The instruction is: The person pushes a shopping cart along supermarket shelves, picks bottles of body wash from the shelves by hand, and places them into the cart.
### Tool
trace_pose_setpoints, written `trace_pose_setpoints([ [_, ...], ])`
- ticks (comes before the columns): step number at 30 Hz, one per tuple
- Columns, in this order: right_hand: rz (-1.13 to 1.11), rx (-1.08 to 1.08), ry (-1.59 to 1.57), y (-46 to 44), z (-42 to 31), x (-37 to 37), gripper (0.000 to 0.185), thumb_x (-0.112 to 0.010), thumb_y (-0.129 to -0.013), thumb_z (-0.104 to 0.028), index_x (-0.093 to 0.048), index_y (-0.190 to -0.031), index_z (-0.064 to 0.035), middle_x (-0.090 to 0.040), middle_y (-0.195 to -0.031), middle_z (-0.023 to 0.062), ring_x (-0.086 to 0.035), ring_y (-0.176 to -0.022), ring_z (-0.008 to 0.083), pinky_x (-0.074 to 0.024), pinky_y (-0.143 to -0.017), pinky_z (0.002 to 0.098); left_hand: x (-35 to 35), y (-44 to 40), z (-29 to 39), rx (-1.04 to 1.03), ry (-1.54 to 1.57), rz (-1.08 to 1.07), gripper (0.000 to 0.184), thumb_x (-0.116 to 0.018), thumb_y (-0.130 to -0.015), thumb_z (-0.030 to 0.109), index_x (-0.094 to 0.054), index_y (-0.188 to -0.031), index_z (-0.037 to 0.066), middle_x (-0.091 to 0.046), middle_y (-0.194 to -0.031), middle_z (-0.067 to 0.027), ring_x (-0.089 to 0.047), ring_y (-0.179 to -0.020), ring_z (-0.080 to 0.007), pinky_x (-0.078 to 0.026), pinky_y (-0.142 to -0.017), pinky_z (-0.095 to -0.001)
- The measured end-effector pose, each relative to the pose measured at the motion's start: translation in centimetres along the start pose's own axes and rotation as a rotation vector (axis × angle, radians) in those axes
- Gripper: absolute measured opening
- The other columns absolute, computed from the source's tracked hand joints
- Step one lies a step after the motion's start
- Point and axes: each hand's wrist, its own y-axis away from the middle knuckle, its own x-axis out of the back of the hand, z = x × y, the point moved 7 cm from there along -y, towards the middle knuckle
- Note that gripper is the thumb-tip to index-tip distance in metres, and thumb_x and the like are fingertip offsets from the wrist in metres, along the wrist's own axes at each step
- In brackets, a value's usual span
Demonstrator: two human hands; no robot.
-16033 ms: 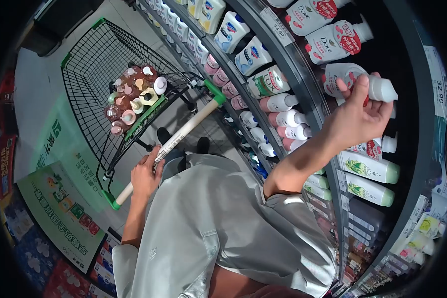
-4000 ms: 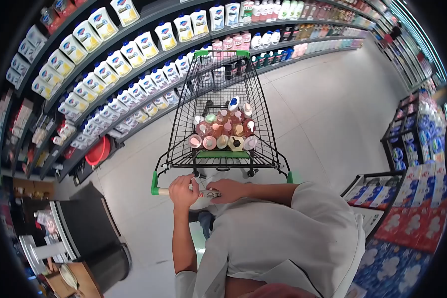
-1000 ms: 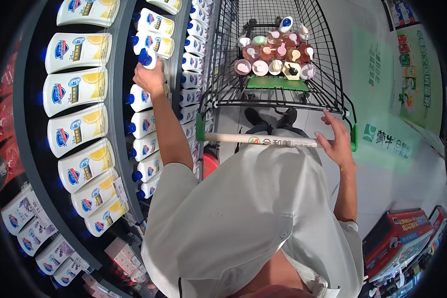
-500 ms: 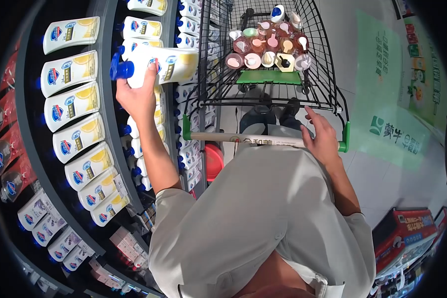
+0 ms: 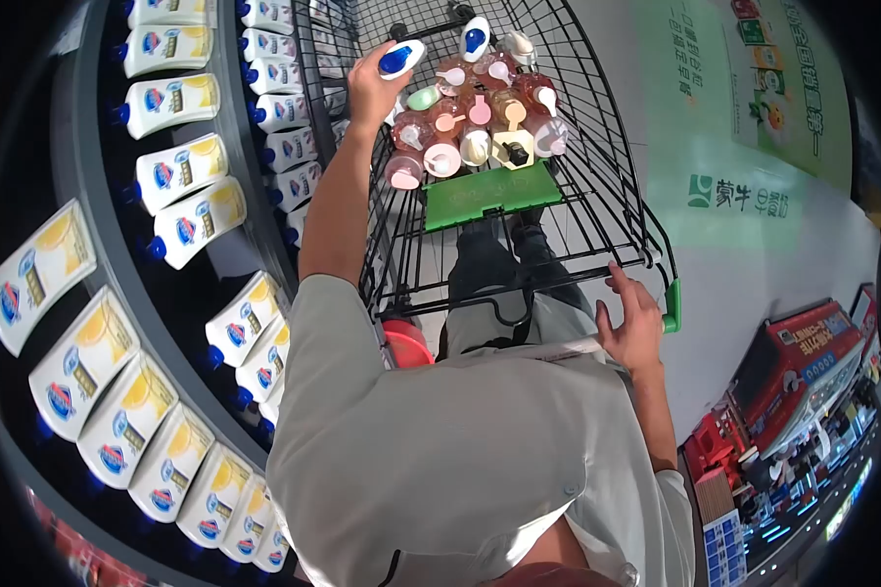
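My left hand (image 5: 370, 90) is closed around a white body wash bottle (image 5: 417, 54) with a blue cap, seen cap-up at the left side of the shopping cart's basket. Beside it in the cart (image 5: 582, 161) stand several pump bottles of pinkish liquid (image 5: 447, 95) and another white bottle with a blue cap (image 5: 475, 39). My right hand (image 5: 633, 321) rests on the cart's handle (image 5: 570, 347), near its green end. Its fingers stretch forward, apart from the thumb. Part of the handle is hidden by my shirt and that hand.
Shelves on the left hold rows of white bottles with lemon labels (image 5: 181, 161). A green flap (image 5: 494, 196) sits at the cart's near end. A red round object (image 5: 408, 344) is below the cart's left side. Green floor posters (image 5: 724, 191) and a red display (image 5: 798, 357) lie right.
My left hand has carried the body wash bottle from the shelf side to the cart, turning it cap-up. The view has swung and the cart is closer. My right hand stays on the handle.
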Motion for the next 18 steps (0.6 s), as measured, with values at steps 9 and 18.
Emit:
trace_pose_setpoints([
  [9, 0.021, -0.068, 0.02, -0.7, -0.2, 0.3, 0.065, -0.071, -0.078, -0.007, -0.058, -0.141, -0.0079, -0.071, -0.099, 0.0139, -0.069, -0.087, 0.0341, -0.0552, -0.076, 0.0433, -7.8, 2.0, -8.4, 0.308, 0.079, -0.316, 0.058, -0.085, -0.077, 0.006, -0.069, -0.132, 0.008, -0.076, -0.12, -0.014, -0.073, -0.109, -0.0214, -0.056, -0.097, -0.0341],
  [18, 0.013, -0.085, 0.003, -0.9, 0.2, -0.4, 0.069, -0.068, -0.081, -0.01, -0.053, -0.148, -0.0116, -0.071, -0.102, 0.0131, -0.07, -0.09, 0.0337, -0.0572, -0.078, 0.0439, 1.1, 3.1, 3.0, 0.032, -0.199, -0.343, 0.053, -0.072, -0.086, 0.008, -0.06, -0.138, 0.004, -0.069, -0.128, -0.0197, -0.065, -0.12, -0.0374, -0.052, -0.104, -0.0435],
])
